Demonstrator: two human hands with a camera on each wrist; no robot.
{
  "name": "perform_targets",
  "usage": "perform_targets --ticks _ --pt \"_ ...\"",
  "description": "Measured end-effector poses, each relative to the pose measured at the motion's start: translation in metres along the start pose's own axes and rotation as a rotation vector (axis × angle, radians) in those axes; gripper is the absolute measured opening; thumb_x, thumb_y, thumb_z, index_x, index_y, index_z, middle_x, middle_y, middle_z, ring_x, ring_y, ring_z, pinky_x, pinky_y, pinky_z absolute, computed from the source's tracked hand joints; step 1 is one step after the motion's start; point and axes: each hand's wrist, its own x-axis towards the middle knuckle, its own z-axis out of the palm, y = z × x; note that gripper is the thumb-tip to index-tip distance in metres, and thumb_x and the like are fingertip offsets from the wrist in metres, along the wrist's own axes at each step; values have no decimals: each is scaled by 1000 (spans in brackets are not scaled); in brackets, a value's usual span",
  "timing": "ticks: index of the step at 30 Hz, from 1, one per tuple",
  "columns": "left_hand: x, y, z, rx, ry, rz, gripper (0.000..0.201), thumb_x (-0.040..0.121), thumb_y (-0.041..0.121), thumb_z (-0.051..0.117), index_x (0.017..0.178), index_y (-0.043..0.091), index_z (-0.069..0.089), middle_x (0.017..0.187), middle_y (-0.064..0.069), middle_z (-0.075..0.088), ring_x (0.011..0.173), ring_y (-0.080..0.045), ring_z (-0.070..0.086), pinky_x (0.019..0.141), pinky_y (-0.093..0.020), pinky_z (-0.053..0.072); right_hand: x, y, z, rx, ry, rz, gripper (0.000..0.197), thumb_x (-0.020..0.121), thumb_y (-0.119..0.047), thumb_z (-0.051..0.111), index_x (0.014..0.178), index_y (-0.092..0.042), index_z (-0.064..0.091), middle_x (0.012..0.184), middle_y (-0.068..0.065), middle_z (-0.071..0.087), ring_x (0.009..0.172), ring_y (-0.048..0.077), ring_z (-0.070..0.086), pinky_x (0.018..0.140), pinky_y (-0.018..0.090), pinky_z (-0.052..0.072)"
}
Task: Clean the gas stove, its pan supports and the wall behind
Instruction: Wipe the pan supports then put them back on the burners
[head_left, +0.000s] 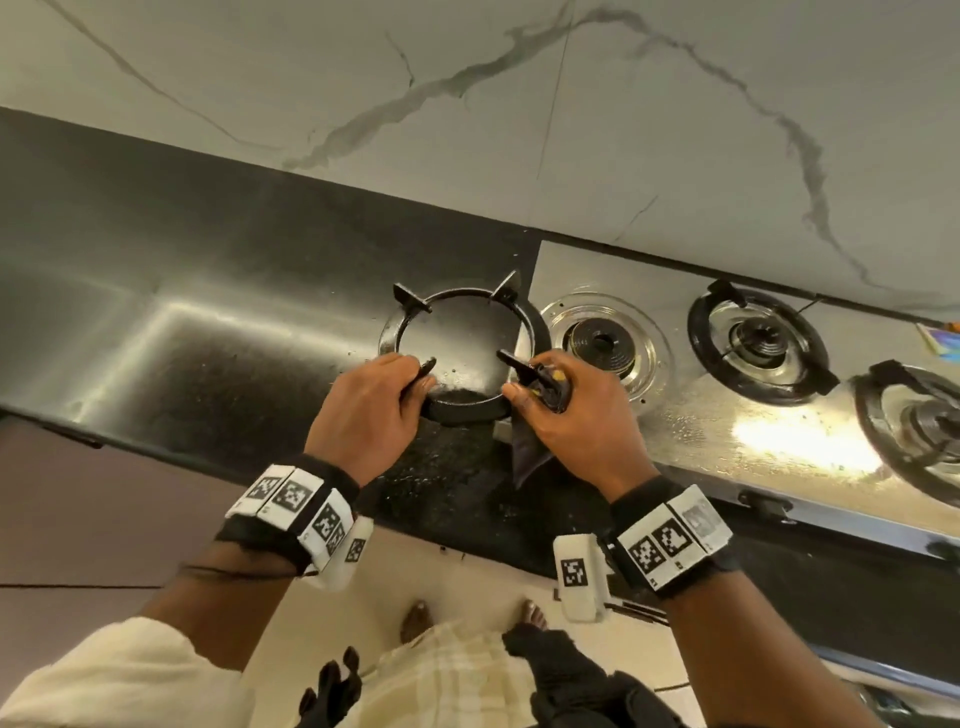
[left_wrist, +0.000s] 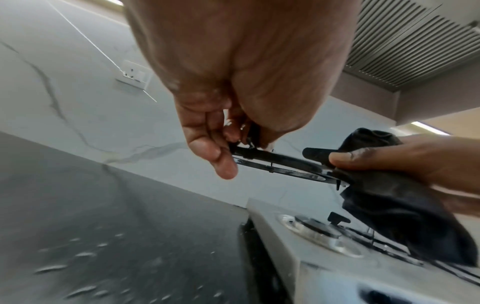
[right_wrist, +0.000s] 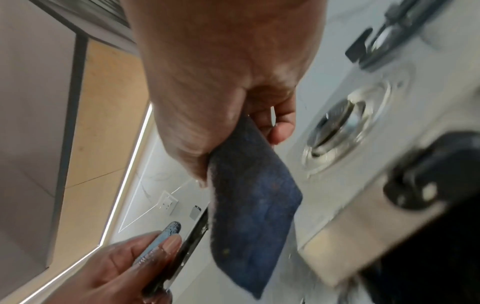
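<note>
A black ring-shaped pan support (head_left: 457, 306) is held in the air over the dark countertop (head_left: 182, 322), just left of the steel gas stove (head_left: 691, 415). My left hand (head_left: 374, 400) grips its near-left prong (left_wrist: 259, 153). My right hand (head_left: 566, 410) grips the near-right prong through a dark blue cloth (head_left: 527, 452) (right_wrist: 249, 205) that hangs below the fist. The stove's leftmost burner (head_left: 602, 340) stands bare without a support. Two more burners to the right carry their supports (head_left: 758, 343). The marbled white wall (head_left: 571, 130) rises behind.
Wet droplets lie on the dark countertop (left_wrist: 78, 267). A black stove knob (right_wrist: 426, 185) sits on the front panel. A wall socket (left_wrist: 135, 74) is on the tiles to the left, and a chimney hood grille (left_wrist: 415, 41) hangs overhead. My feet (head_left: 530, 616) stand on the floor below.
</note>
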Motion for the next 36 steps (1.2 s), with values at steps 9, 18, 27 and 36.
perform_targets --ticks 9,18,27,36 --pt "81 106 50 -15 -47 85 18 103 27 57 87 20 62 76 8 54 65 -8 49 63 -24 44 10 68 -116 -293 112 -2 19 97 -46 71 96 -27 70 76 -12 68 72 4 65 69 32 59" --pt "170 131 36 -97 -309 -147 43 108 40 49 84 7 64 74 -5 63 58 -14 51 55 -24 38 93 88 -170 -225 -104 104 28 103 -41 63 89 -19 72 82 1 70 82 14 66 75 29 52" --pt "210 127 34 -46 -318 -233 40 106 46 51 83 16 64 72 -3 62 61 -16 55 56 -26 40 143 95 -185 -239 -144 59 26 102 -43 63 85 -24 67 76 -6 63 73 5 57 64 21 37" --pt "212 124 63 -93 -341 -182 39 108 47 46 84 20 61 77 -1 62 65 -15 56 58 -27 38 130 111 -191 -246 -129 19 23 102 -42 64 88 -24 68 79 -5 66 77 7 61 70 19 42"
